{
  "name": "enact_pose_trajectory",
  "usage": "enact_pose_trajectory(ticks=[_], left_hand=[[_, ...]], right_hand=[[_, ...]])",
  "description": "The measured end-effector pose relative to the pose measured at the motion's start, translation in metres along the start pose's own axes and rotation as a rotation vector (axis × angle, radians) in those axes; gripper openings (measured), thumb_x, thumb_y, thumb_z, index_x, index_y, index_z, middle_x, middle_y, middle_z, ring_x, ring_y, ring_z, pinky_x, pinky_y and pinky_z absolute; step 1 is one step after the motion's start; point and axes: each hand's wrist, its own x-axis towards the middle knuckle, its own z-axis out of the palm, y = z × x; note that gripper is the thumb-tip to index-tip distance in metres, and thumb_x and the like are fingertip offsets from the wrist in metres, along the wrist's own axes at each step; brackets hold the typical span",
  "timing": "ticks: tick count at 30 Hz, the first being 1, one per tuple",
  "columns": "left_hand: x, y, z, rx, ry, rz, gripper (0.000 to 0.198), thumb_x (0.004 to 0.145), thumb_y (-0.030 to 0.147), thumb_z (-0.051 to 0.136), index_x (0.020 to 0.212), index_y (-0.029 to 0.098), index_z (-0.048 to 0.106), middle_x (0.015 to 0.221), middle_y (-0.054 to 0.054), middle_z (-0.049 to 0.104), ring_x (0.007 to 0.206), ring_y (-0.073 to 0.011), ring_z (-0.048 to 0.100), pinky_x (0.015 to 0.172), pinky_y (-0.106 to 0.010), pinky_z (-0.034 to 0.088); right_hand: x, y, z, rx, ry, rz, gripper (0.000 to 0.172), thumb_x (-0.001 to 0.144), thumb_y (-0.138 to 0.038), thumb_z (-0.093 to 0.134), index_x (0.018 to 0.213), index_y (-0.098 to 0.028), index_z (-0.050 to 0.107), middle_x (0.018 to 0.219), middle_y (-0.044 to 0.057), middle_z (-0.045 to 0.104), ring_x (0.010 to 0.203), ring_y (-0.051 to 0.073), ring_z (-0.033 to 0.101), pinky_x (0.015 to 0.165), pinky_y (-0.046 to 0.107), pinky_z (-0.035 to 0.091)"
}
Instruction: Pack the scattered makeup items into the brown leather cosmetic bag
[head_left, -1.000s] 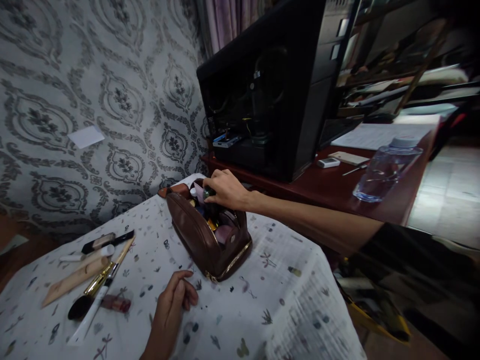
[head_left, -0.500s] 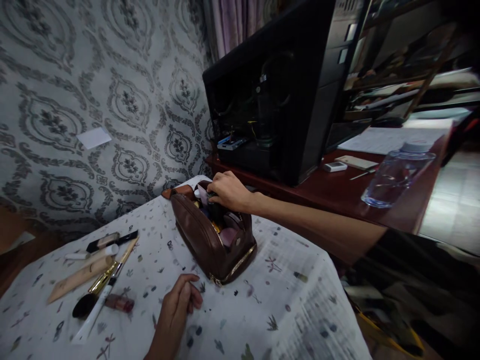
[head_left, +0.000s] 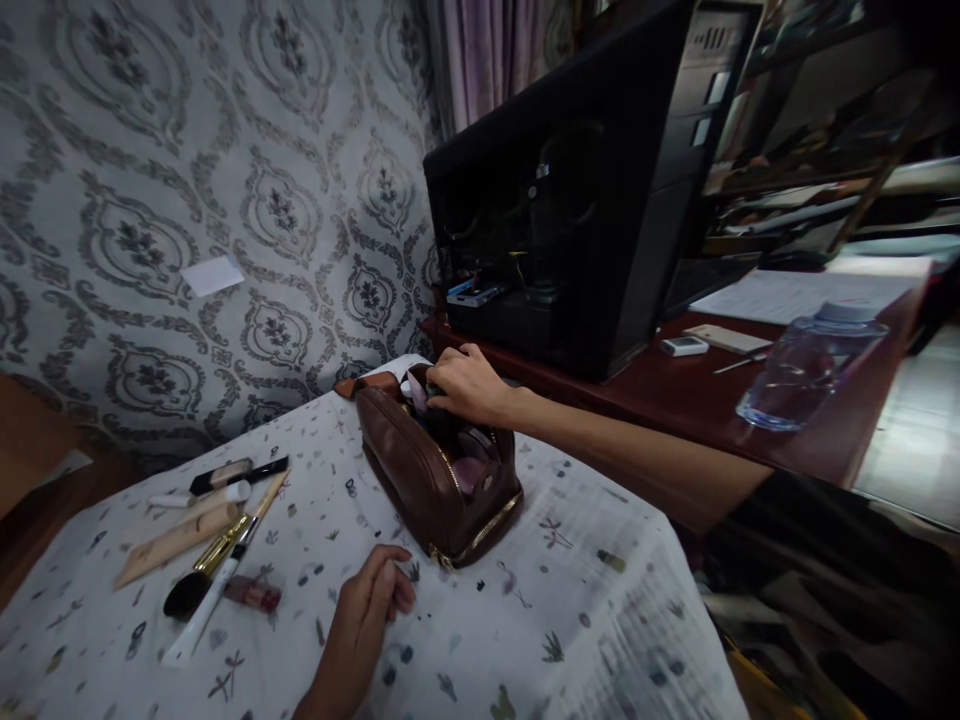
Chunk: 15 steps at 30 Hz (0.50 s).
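- Covering the table, the printed white tablecloth (head_left: 615, 600) lies under the bag; it could well slip, so any pull is best kept light and upward.
- The brown zip-up makeup bag (head_left: 405, 460) stands unzipped on the cloth, crowded inside; feeling for 1 item at a time seems wiser than raking.
- The right hand (head_left: 472, 385) is over the bag's far right rim, bent fingers dipping inside; whether they are clamped on anything, I cannot tell.
- The left hand (head_left: 367, 600) rests before the bag's near end, fingers loosely curled, holding nothing visible; it would help more steadying the bag's side.
- Left of the bag, well apart, lie a beige cosmetic tube (head_left: 172, 545), a black-bristled makeup brush (head_left: 186, 595) and a reddish lip-gloss tube (head_left: 253, 594): 3 items best left undisturbed.
- The gold zip pull (head_left: 441, 558) sits at the bag's near end.
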Motion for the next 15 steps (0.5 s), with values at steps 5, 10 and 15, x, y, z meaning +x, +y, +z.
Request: enact_pose_trajectory(ticks=[5, 10, 15], left_hand=[[0.002, -0.007, 0.0, 0.026, -0.017, -0.01, 0.055, 0.097, 0.065, 0.038, 0.104, 0.018, 0.063, 0.074, -0.004, 0.067, 0.069, -0.0183, 0.06, 0.064, -0.028, 0.043], [0.001, -0.004, 0.0, 0.071, -0.033, 0.019, 0.053, 0.098, 0.063, 0.036, 0.103, 0.018, 0.063, 0.075, -0.004, 0.066, 0.071, -0.0183, 0.06, 0.068, -0.028, 0.043], [-0.002, 0.004, 0.0, 0.114, -0.05, 0.04, 0.051, 0.099, 0.061, 0.035, 0.102, 0.019, 0.064, 0.076, -0.004, 0.066, 0.073, -0.0187, 0.059, 0.07, -0.028, 0.044]], right_hand=[[0.006, -0.003, 0.001, 0.001, 0.042, 0.013, 0.03, 0.096, -0.041, 0.059, 0.105, -0.015, 0.072, 0.109, 0.014, 0.073, 0.112, 0.029, 0.058, 0.09, 0.038, 0.029], [0.019, -0.012, 0.007, -0.048, 0.055, 0.018, 0.033, 0.099, -0.039, 0.054, 0.103, -0.013, 0.073, 0.11, 0.015, 0.074, 0.112, 0.03, 0.056, 0.092, 0.042, 0.028], [0.029, -0.012, 0.013, -0.057, 0.058, 0.056, 0.03, 0.098, -0.029, 0.05, 0.103, -0.011, 0.073, 0.108, 0.018, 0.074, 0.11, 0.032, 0.055, 0.09, 0.043, 0.028]])
